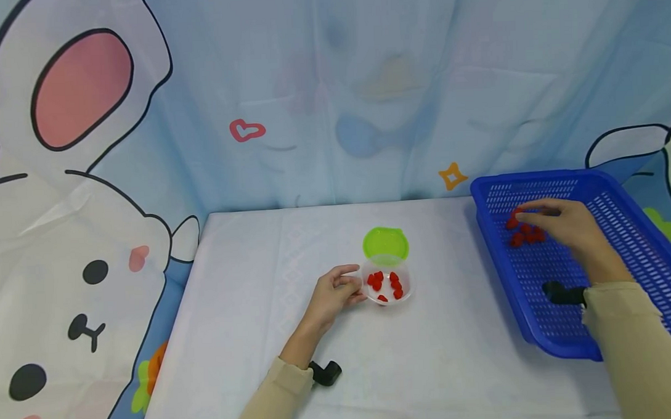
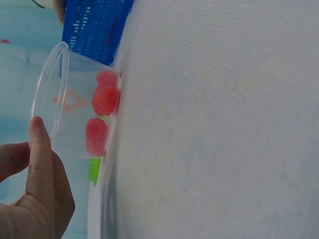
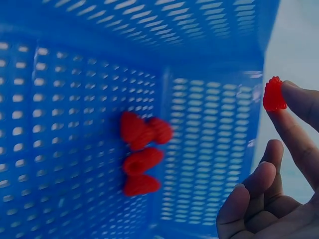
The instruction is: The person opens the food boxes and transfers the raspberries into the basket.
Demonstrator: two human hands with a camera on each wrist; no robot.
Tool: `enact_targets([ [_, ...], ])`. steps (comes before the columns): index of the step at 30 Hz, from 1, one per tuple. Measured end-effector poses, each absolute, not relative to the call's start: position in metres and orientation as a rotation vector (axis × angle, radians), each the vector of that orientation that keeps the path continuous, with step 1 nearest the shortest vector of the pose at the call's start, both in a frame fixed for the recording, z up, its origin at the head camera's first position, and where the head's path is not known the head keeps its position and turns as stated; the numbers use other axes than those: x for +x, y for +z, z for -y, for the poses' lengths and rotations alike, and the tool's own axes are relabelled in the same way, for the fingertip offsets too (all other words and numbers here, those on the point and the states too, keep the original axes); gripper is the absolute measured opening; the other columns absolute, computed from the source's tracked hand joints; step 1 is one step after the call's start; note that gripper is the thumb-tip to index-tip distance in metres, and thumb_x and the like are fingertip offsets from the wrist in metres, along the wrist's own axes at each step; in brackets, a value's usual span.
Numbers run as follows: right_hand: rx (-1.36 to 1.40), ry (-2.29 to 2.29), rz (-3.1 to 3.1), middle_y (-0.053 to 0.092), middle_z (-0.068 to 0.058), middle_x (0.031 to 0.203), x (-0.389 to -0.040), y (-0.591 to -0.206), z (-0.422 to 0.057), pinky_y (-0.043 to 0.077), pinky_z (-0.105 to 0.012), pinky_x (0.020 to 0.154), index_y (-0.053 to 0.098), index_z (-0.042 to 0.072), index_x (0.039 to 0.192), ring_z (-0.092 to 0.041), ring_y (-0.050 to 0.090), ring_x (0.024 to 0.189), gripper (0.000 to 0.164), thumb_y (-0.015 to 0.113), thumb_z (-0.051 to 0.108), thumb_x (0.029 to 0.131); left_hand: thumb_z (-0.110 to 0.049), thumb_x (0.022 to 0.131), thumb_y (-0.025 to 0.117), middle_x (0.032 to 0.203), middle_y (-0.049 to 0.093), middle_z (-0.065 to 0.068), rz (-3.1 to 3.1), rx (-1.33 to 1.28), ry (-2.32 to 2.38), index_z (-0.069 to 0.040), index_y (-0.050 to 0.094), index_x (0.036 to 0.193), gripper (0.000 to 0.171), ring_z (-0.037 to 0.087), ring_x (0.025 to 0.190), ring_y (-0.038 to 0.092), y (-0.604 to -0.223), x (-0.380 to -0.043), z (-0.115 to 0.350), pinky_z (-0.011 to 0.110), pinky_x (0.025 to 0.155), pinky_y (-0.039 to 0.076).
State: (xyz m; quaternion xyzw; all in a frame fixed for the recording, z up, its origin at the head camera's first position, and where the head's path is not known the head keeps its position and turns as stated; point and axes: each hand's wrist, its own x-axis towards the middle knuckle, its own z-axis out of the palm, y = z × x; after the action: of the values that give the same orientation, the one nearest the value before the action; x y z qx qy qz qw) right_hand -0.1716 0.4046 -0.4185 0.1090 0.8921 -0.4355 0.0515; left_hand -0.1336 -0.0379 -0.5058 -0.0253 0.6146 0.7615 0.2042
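Observation:
My right hand [image 1: 560,223] is over the blue basket [image 1: 501,277], pinching a red raspberry [image 3: 274,93] between thumb and index finger; the other fingers are loosely curled. Below it, several more red raspberries [image 3: 142,162] lie together on the basket floor. On the white table, my left hand [image 1: 330,296] holds the left side of a clear plastic cup [image 2: 75,74], its fingertips at the rim. The cup stands upright with several raspberries [image 2: 104,99] at its bottom. Just behind the cup lies a green lid [image 1: 385,241].
A white cloth covers the table [image 1: 250,311]. The basket stands at the right with raised, perforated walls. Behind the table hangs a light blue curtain [image 1: 309,99] with cartoon prints, which also runs down the left side.

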Motion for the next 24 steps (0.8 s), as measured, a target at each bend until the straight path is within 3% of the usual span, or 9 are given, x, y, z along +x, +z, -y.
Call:
enact_targets([
  [8, 0.421, -1.284, -2.666, 0.035, -0.036, 0.144, -0.179, -0.441, -0.424, 0.025, -0.078, 0.102, 0.051, -0.008, 0.137, -0.057, 0.025, 0.133, 0.076, 0.062, 0.054, 0.095, 0.0, 0.095, 0.067, 0.101, 0.062, 0.015, -1.717, -0.07, 2.122, -0.001, 0.061, 0.13, 0.035, 0.019, 0.082, 0.065, -0.505, -0.133, 0.037, 0.035, 0.08, 0.062],
  [15, 0.404, -1.212, -2.664, 0.04, -0.039, 0.137, -0.183, -0.457, -0.43, 0.036, -0.07, 0.095, 0.05, -0.013, 0.134, -0.055, 0.036, 0.122, 0.071, 0.061, 0.047, 0.098, 0.002, 0.096, 0.065, 0.1, 0.062, 0.015, -1.718, -0.061, 2.134, 0.001, 0.06, 0.131, 0.036, 0.019, 0.082, 0.064, -0.505, -0.133, 0.037, 0.036, 0.08, 0.062],
  [24, 0.394, -1.139, -2.664, 0.043, -0.042, 0.133, -0.185, -0.471, -0.431, 0.027, -0.078, 0.102, 0.053, -0.014, 0.13, -0.058, 0.035, 0.124, 0.066, 0.065, 0.042, 0.097, 0.001, 0.096, 0.065, 0.102, 0.061, 0.017, -1.727, -0.059, 2.128, 0.0, 0.06, 0.131, 0.035, 0.02, 0.083, 0.064, -0.505, -0.132, 0.037, 0.036, 0.08, 0.062],
])
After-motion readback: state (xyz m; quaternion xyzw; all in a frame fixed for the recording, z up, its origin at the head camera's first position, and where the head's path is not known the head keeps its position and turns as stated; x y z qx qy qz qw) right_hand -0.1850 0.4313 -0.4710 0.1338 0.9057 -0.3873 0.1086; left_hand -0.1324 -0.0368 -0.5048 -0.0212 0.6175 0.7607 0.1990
